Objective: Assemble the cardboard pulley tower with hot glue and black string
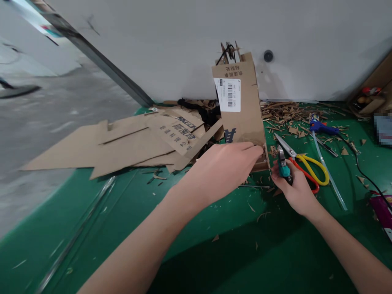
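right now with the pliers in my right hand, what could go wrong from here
The pliers in your right hand are close to your left hand at the labelled cardboard, so a slip might pinch its fingers. The scissors lie right beside your right hand; a sideways move could catch or shove them.

cardboard sheets (125,145) left of cardboard structure (245,118) | scissors (294,154) right | glue gun (325,128) behind scissors

- Your surface (214,261): green, cardboard scraps (283,116) strewn about, thickest along the wall
- To your left: flat cardboard sheets (122,151), overlapping, jutting past the edge
- Ahead of you: upright cardboard build (245,118)
- Your right: scissors (293,153), blue glue gun (324,128), clear stick (329,171), purple packet (382,214)
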`<move>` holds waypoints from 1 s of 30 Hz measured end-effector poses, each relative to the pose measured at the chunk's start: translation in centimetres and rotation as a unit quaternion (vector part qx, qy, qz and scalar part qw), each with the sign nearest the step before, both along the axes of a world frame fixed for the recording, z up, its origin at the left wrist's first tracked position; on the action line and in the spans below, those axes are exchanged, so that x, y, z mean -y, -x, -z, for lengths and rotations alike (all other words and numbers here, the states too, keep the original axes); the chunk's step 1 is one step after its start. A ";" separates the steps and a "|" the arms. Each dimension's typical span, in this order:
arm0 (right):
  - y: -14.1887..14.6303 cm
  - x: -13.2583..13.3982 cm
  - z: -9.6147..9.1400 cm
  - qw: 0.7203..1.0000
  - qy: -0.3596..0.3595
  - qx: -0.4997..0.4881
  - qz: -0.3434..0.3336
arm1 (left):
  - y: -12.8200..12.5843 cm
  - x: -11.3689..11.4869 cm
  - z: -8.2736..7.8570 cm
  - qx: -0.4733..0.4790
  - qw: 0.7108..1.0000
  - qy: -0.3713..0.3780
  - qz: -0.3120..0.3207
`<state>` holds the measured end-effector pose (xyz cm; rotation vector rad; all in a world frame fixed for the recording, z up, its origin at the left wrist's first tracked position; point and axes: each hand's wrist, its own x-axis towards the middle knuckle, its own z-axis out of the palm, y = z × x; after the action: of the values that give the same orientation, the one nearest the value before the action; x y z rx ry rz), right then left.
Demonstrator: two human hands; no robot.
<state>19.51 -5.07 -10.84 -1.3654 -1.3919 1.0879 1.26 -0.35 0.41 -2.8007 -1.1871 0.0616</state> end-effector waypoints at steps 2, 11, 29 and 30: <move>0.0 0.0 0.0 1.000 0.002 0.000 0.000 | 0.0 0.0 0.0 0.001 1.000 0.002 0.001; 0.1 0.1 -0.3 1.000 -0.008 0.015 0.001 | 0.1 0.0 0.2 0.018 1.000 -0.008 0.016; 0.0 -0.1 -0.3 0.986 -0.074 0.148 0.011 | 0.2 0.2 0.0 0.009 1.000 -0.001 0.018; 0.0 0.0 -0.3 0.985 -0.077 0.152 0.015 | 0.1 0.2 0.0 0.011 1.000 -0.002 0.018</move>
<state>19.51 -5.04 -10.54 -1.4776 -1.6321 0.7557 1.13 -0.56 0.41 -2.8258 -1.1385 0.0243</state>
